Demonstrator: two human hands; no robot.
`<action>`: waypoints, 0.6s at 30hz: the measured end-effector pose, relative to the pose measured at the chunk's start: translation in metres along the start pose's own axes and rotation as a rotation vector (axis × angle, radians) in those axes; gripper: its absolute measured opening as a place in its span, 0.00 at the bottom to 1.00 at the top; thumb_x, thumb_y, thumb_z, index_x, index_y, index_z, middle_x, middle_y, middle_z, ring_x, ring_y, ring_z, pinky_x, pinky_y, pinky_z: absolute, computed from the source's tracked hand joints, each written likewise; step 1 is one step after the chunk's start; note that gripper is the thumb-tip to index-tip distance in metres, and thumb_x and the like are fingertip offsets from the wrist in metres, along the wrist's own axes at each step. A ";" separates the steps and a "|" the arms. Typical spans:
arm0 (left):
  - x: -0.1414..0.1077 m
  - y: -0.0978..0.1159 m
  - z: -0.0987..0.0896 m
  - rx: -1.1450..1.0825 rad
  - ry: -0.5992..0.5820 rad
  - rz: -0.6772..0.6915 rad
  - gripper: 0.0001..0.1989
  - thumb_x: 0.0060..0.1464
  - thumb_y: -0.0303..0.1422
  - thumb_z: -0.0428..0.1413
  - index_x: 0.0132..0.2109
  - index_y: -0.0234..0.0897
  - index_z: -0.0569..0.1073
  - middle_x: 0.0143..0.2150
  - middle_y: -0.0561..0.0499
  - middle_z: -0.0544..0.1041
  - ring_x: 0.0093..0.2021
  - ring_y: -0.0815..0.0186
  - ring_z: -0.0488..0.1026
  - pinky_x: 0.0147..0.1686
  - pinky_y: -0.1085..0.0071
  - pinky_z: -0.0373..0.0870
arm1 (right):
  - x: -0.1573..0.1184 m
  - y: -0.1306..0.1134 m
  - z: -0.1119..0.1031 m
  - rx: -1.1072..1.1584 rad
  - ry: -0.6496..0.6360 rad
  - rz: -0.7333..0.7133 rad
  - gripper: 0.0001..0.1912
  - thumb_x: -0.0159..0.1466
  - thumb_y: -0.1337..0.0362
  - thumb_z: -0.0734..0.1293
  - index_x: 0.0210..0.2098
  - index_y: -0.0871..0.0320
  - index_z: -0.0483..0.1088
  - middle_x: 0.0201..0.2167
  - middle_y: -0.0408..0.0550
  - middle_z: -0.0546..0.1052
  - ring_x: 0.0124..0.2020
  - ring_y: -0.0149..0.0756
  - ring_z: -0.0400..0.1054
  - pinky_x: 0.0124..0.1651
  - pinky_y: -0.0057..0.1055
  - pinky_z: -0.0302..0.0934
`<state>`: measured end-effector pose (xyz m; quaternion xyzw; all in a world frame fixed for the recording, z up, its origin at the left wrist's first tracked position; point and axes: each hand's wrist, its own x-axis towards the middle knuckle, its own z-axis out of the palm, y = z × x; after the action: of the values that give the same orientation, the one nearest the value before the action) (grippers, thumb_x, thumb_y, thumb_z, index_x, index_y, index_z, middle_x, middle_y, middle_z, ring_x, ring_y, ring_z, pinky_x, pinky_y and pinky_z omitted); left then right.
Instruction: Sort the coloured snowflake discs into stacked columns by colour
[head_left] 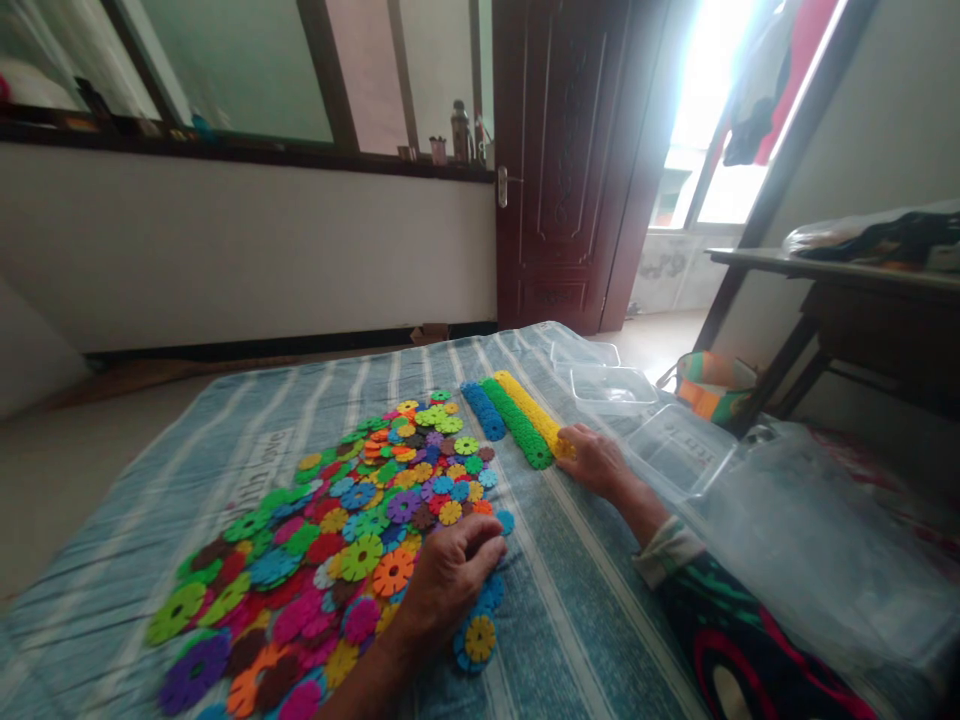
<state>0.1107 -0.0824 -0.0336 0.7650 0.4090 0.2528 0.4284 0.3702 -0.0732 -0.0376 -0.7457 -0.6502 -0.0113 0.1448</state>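
My left hand (457,560) is over the right side of a wide pile of notched plastic discs (360,530) in many colours. Its fingers are curled together, and whatever they hold is hidden. A blue disc (506,522) lies just beyond its fingertips. My right hand (594,460) has its fingers closed around a yellow notched disc (564,447) at the near end of a yellow row of discs (525,402). Left of that row, a green row (517,422) and a shorter blue row (484,411) lie side by side, their discs overlapping.
A striped blue cloth (555,570) lies under everything. Clear plastic boxes (613,388), a clear lid (684,448) and a large plastic bag (817,530) are along the right. Past them stand a colourful basket (716,385) and a dark table (840,265).
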 end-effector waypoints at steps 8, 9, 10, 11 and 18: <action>-0.007 0.007 0.002 0.000 0.015 0.016 0.09 0.51 0.35 0.52 0.32 0.35 0.74 0.24 0.54 0.71 0.27 0.69 0.67 0.29 0.75 0.63 | -0.003 0.008 0.007 0.062 0.015 -0.032 0.18 0.59 0.59 0.66 0.49 0.54 0.70 0.46 0.47 0.74 0.40 0.37 0.70 0.40 0.29 0.57; -0.008 0.007 0.002 -0.003 0.019 0.020 0.09 0.51 0.35 0.52 0.31 0.35 0.74 0.24 0.54 0.71 0.27 0.69 0.67 0.29 0.75 0.63 | -0.003 0.009 0.009 0.074 0.018 -0.039 0.19 0.59 0.59 0.66 0.50 0.54 0.70 0.45 0.47 0.74 0.40 0.37 0.70 0.40 0.30 0.58; -0.008 0.007 0.003 -0.007 0.022 0.023 0.09 0.51 0.35 0.52 0.30 0.35 0.74 0.24 0.54 0.71 0.27 0.69 0.67 0.29 0.75 0.62 | -0.003 0.011 0.011 0.084 0.024 -0.045 0.20 0.59 0.59 0.66 0.50 0.54 0.70 0.45 0.47 0.74 0.39 0.37 0.70 0.40 0.30 0.58; -0.009 0.007 0.004 -0.013 0.022 0.024 0.09 0.51 0.34 0.52 0.29 0.35 0.74 0.24 0.53 0.72 0.28 0.69 0.68 0.29 0.75 0.63 | -0.003 0.012 0.012 0.090 0.035 -0.049 0.20 0.59 0.59 0.66 0.51 0.54 0.69 0.44 0.47 0.74 0.38 0.36 0.71 0.39 0.30 0.58; -0.003 0.000 -0.005 -0.009 0.091 0.080 0.11 0.53 0.36 0.51 0.29 0.35 0.75 0.24 0.53 0.73 0.25 0.70 0.68 0.27 0.75 0.64 | -0.008 0.010 0.019 0.057 0.262 -0.058 0.13 0.64 0.58 0.61 0.44 0.54 0.73 0.41 0.49 0.76 0.34 0.38 0.71 0.33 0.30 0.57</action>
<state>0.1054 -0.0823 -0.0314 0.7665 0.3962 0.3059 0.4023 0.3749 -0.0780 -0.0597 -0.7144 -0.6471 -0.0942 0.2490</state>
